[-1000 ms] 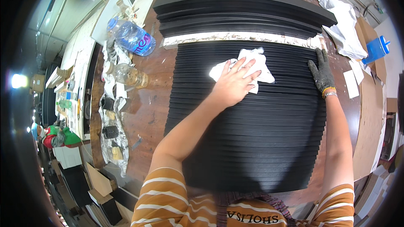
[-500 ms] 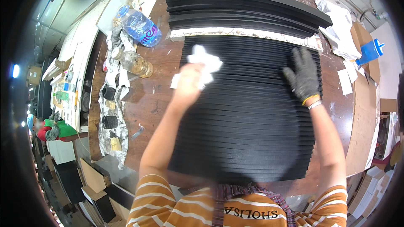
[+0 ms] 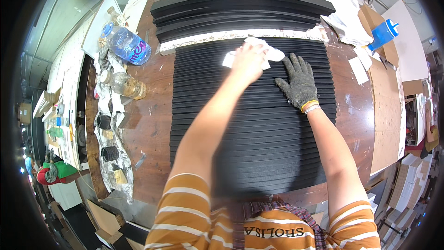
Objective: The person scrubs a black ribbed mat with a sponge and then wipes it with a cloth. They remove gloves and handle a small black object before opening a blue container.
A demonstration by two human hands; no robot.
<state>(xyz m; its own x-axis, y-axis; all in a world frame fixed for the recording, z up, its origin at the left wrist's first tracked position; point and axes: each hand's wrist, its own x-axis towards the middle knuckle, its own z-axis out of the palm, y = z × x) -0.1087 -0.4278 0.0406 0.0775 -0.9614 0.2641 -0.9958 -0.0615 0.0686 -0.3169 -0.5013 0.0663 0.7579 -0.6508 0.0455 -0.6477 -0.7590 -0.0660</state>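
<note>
Many long black strips (image 3: 259, 157) lie side by side on the brown table, forming one ridged panel in front of me. My bare left hand (image 3: 249, 64) grips a white cloth (image 3: 266, 51) and presses it on the strips near the panel's far edge. My right hand (image 3: 299, 81), in a dark grey glove with a yellow cuff, lies flat on the far right part of the panel with its fingers spread. It holds nothing. The cloth's far end comes close to the gloved fingertips.
Behind a whitish bar (image 3: 199, 42), more black strips (image 3: 240, 7) are stacked. Along the left lie a plastic bottle (image 3: 127, 44), a jar (image 3: 122, 84) and a stained sheet with brushes. At right are a white cloth heap (image 3: 344, 16) and a blue cup (image 3: 384, 34). Another person (image 3: 55, 172) is far left.
My left hand has slid the white cloth rightward and farther away across the strips, toward my gloved hand. The right hand still rests on the panel. The whole view has shifted somewhat.
</note>
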